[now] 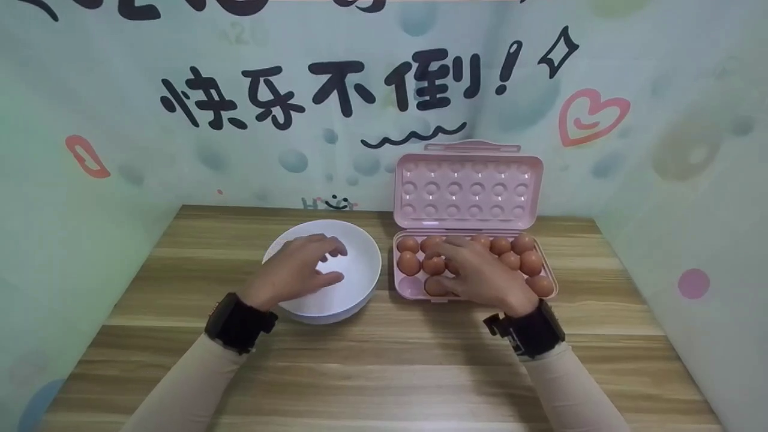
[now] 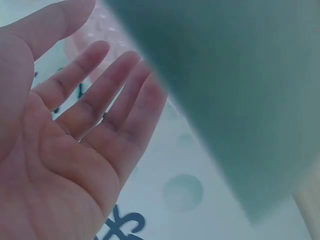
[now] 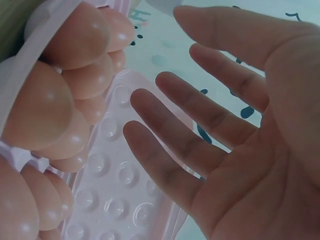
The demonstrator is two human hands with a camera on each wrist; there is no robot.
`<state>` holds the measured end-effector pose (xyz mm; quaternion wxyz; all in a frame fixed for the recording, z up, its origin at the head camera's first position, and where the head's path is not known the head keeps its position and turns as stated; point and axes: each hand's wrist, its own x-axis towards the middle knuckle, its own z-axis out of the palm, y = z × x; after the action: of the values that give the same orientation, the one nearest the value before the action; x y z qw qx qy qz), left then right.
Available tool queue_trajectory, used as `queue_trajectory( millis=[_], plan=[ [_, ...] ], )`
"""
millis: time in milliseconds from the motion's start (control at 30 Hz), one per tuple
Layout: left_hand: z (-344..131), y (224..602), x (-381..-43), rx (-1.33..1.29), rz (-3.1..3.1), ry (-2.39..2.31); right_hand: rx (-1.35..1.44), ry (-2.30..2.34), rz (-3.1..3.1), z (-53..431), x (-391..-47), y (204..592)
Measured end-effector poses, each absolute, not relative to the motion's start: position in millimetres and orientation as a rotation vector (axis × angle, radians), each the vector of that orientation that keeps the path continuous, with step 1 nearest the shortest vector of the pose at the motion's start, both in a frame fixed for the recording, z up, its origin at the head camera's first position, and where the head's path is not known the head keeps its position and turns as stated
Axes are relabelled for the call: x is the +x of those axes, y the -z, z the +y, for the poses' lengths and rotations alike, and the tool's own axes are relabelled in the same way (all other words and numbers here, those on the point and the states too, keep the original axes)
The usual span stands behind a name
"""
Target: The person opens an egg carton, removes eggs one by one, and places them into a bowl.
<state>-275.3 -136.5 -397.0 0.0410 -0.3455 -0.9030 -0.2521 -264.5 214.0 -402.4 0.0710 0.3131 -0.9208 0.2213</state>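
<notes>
My left hand (image 1: 294, 273) hovers over a white bowl (image 1: 360, 279), its fingers loosely bent and holding nothing. In the left wrist view the palm (image 2: 65, 170) faces the camera with fingers spread a little. My right hand (image 1: 483, 276) is above a pink egg carton (image 1: 411, 287) with several brown eggs (image 1: 409, 264) in its sockets. The right wrist view shows the right fingers (image 3: 170, 135) extended, thumb apart, and eggs (image 3: 42, 107) beside them with a gap between. The front left socket is bare. The right hand hides some eggs in the head view.
The carton's lid (image 1: 468, 192) stands raised at the back against a printed cloth (image 1: 336, 144). A wooden table (image 1: 372, 372) carries bowl and carton side by side. Cloth walls rise at left and right. A blurred green surface (image 2: 225, 90) fills much of the left wrist view.
</notes>
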Motion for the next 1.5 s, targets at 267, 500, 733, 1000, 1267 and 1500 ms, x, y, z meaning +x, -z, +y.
queue_trajectory(
  millis=[267,500,733,1000,1267,1500],
  plan=[
    [-106,396,-266,-1.075,-2.746,0.793,0.942,-0.606,-2.819,215,-268,413],
    [-85,404,-264,-1.091,-2.717,0.857,0.945,-0.593,-2.848,212,-271,423],
    [-69,407,-267,-1.1,-2.72,0.942,1.056,-0.56,-2.728,211,-276,431],
    [-62,406,-267,-1.052,-2.77,0.955,0.954,-0.561,-2.745,206,-276,436],
    [-61,407,-268,-1.035,-2.768,0.95,0.959,-0.523,-2.725,206,-277,437],
    [-58,410,-269,-1.017,-2.667,0.951,0.951,-0.557,-2.722,210,-277,427]
  ],
)
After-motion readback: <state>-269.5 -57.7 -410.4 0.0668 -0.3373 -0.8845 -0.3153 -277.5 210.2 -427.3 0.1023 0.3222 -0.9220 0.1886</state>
